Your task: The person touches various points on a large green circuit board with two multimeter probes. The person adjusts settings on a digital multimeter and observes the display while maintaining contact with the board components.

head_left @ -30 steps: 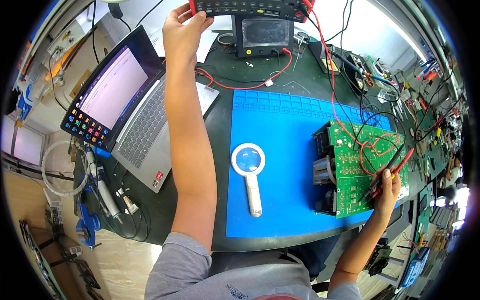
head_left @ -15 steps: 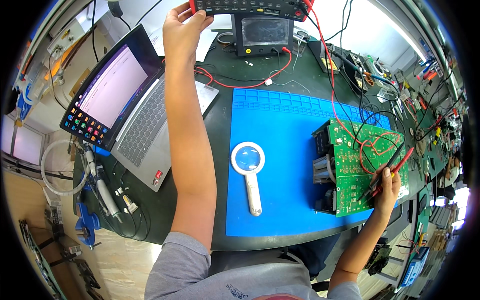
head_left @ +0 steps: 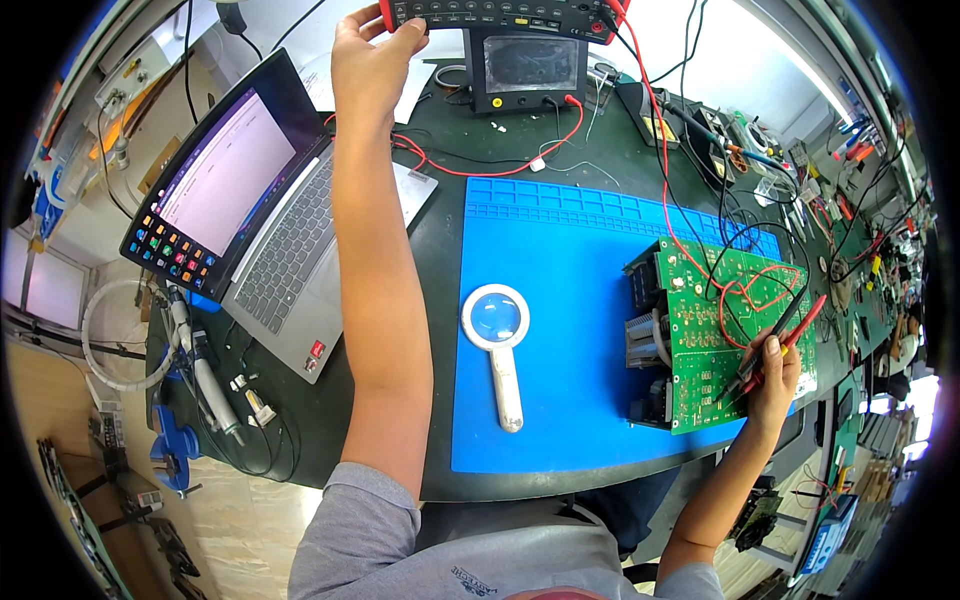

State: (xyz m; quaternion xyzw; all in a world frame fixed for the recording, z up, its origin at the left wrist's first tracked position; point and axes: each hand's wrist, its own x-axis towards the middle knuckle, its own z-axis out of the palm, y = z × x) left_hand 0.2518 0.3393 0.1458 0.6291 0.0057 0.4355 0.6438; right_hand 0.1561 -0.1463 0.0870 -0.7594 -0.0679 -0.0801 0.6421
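At the top edge, my left hand point(head_left: 370, 80) grips the left end of a red and black bench multimeter point(head_left: 500, 14), its thumb on the row of front buttons. The meter's upper part is out of view. My right hand point(head_left: 772, 385) is closed around a pair of test probes point(head_left: 808, 318), one red and one black. Their tips point down-left at a green circuit board point(head_left: 700, 335), but I cannot tell if both touch it. Under the board's left side show dark blocks and a metal heat sink point(head_left: 643, 342). Red and black leads loop over the board.
A blue work mat point(head_left: 560, 400) lies under the board, with a white magnifying glass point(head_left: 507, 385) on it. An open laptop point(head_left: 285, 240) stands left of my forearm. Behind are a dark screened instrument point(head_left: 528, 65) and a soldering iron point(head_left: 750, 155). Cluttered tools line the right.
My left hand has shifted slightly right, its thumb sliding along the meter's button row. The right hand and probes look unchanged.
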